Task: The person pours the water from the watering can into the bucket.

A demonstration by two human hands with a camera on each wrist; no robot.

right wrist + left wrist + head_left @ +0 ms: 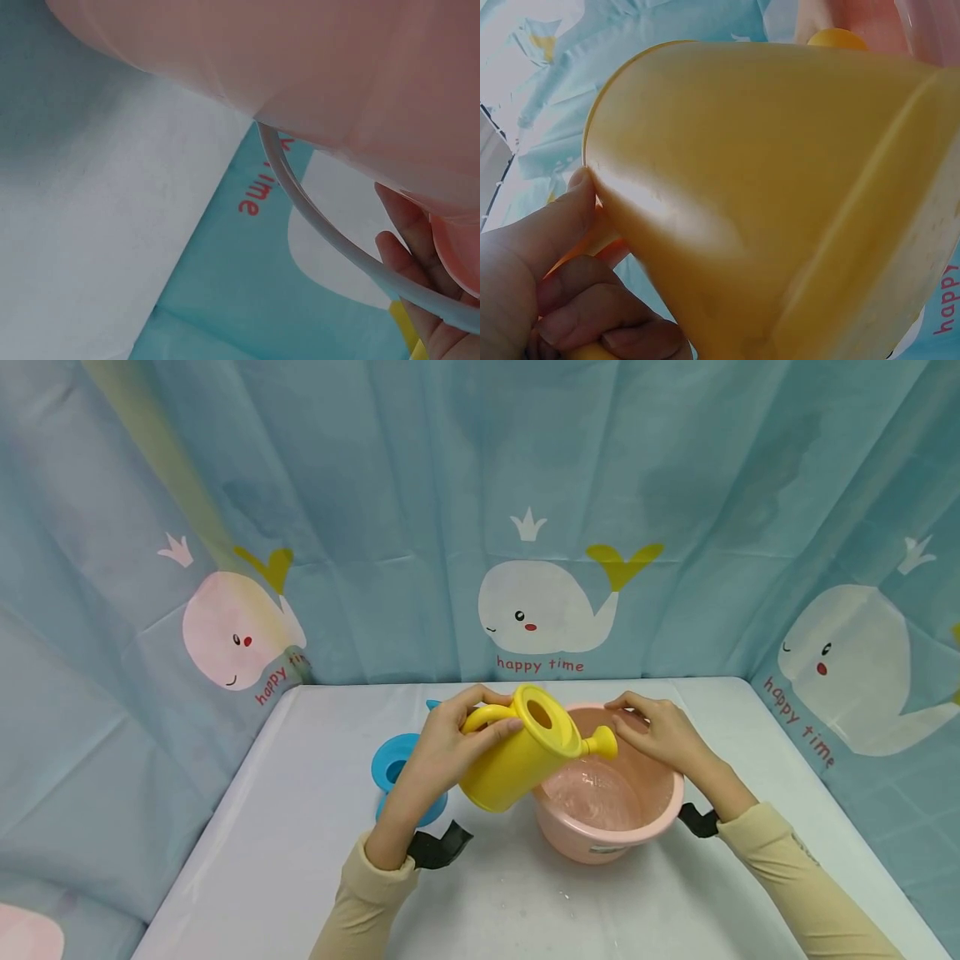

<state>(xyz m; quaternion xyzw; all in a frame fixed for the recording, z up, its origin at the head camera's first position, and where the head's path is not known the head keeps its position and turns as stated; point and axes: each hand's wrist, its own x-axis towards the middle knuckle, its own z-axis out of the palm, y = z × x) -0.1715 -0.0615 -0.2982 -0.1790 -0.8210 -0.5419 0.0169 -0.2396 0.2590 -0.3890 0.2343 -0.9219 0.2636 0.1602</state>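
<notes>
My left hand (442,743) grips the handle of a yellow watering can (510,768), its thumb against the can's upper edge. The can is tilted to the right, with its sprinkler spout (602,742) over the opening of a pink basin (585,842). Clear water seems to lie on the basin's bottom. At the basin's far right rim, my right hand (666,735) holds on; the right wrist view shows fingers (409,214) against the outer wall beside a pale carrying handle (330,232). Whether water leaves the spout cannot be made out.
A blue plastic toy (393,762) with round parts stands behind my left forearm, partly hidden. The white table (262,827) has a few water drops near the basin. Blue curtains (405,527) printed with whales enclose the back and sides. Black straps (441,846) hang from the wrists.
</notes>
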